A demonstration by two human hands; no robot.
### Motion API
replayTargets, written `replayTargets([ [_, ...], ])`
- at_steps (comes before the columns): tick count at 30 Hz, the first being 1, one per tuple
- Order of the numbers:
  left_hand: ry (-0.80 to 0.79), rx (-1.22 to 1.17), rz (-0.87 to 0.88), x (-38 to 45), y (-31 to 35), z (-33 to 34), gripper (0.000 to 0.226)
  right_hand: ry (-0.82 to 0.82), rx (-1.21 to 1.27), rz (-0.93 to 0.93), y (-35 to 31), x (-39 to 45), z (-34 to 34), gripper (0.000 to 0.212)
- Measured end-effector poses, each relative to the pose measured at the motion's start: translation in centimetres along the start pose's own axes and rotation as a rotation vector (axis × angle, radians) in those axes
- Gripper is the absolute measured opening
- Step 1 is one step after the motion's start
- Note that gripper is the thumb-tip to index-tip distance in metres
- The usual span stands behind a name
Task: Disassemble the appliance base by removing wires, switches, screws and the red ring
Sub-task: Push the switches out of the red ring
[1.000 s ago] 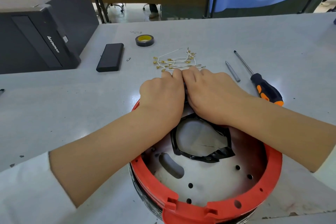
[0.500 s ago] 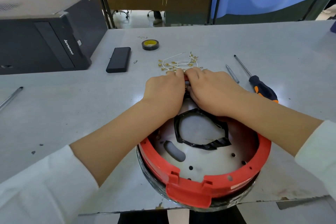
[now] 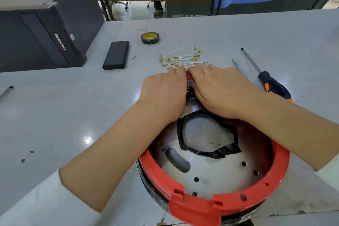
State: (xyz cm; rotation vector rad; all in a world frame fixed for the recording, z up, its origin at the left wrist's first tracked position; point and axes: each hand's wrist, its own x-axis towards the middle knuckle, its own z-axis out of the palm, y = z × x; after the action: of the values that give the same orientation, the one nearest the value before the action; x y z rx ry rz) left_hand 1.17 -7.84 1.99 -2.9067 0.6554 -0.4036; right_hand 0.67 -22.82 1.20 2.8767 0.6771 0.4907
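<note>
Resting on the near edge of the grey table (image 3: 55,115), the appliance base (image 3: 216,170) with its red ring (image 3: 194,205) lay directly beneath both forearms; a switch part (image 3: 189,83) showed at its far rim, between the hands. Left to right on the table: a black computer case (image 3: 42,36), a dark slab (image 3: 116,55), a tape roll (image 3: 150,38), removed wires (image 3: 183,58), a screwdriver (image 3: 271,84). Yellow and blue cloths hung behind. The left hand (image 3: 163,93) and right hand (image 3: 222,90) were both curled over the far rim, knuckles meeting; what the fingers gripped was hidden.
</note>
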Motion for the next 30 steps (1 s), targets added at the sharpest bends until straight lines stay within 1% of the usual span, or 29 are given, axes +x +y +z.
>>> replayTargets([
  [8, -0.035, -0.007, -0.069, 0.55, 0.63, -0.07, 0.030, 0.000, -0.017, 0.032, -0.09, 0.47, 0.40, 0.027],
  [10, -0.038, -0.008, -0.091, 0.79, 0.71, -0.16, 0.032, 0.016, -0.024, 0.047, -0.18, 0.76, 0.47, 0.029],
  [13, -0.028, -0.007, -0.071, 0.74, 0.55, -0.17, 0.031, 0.036, -0.026, 0.033, -0.16, 0.70, 0.43, 0.035],
  [17, 0.004, -0.046, -0.053, 0.38, 0.21, -0.06, 0.026, 0.059, 0.025, 0.049, 0.00, 0.44, 0.40, 0.027],
  [21, 0.025, -0.086, -0.057, 0.31, 0.00, 0.07, 0.024, 0.050, 0.081, 0.064, 0.09, 0.55, 0.37, 0.028],
  [25, 0.028, -0.083, -0.050, 0.26, -0.15, 0.14, 0.026, 0.031, 0.092, 0.052, 0.12, 0.31, 0.28, 0.033],
  [30, 0.028, -0.073, -0.075, 0.70, 0.10, 0.25, 0.031, 0.060, 0.045, 0.073, -0.13, 0.53, 0.34, 0.027],
])
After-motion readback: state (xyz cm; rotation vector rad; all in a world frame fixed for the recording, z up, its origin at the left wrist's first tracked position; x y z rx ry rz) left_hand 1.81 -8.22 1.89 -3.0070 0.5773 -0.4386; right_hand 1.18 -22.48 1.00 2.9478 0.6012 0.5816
